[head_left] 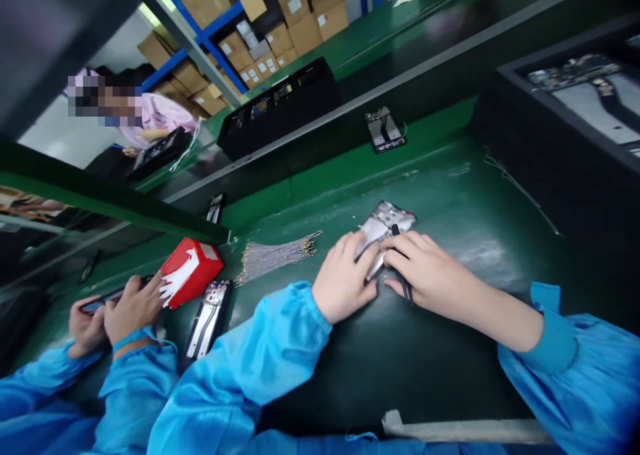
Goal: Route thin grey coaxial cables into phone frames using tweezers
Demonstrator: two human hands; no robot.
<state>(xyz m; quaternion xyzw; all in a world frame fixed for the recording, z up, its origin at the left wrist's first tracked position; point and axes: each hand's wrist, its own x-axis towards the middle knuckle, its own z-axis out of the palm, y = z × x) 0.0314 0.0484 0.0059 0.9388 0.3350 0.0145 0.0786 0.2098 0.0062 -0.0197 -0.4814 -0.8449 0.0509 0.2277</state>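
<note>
An opened phone (376,226), its circuit board and silvery inner frame exposed, lies on the green bench in front of me. My left hand (345,275) grips its near left side, fingers curled over the edge. My right hand (425,268) holds a slim black pen-like tool (408,291) between thumb and fingers, above the phone's right side. Fingers hide the phone's lower part and the tool's working tip. To the left of my left hand lies a bundle of thin grey cables (277,256) with gold-coloured ends.
A co-worker's hands (127,308) hold a phone at the left, beside a red box (193,272). Other opened phones lie near the red box (206,322) and at the back (386,130). A black tray (555,152) with phone parts stands right. A green post (125,202) crosses the left.
</note>
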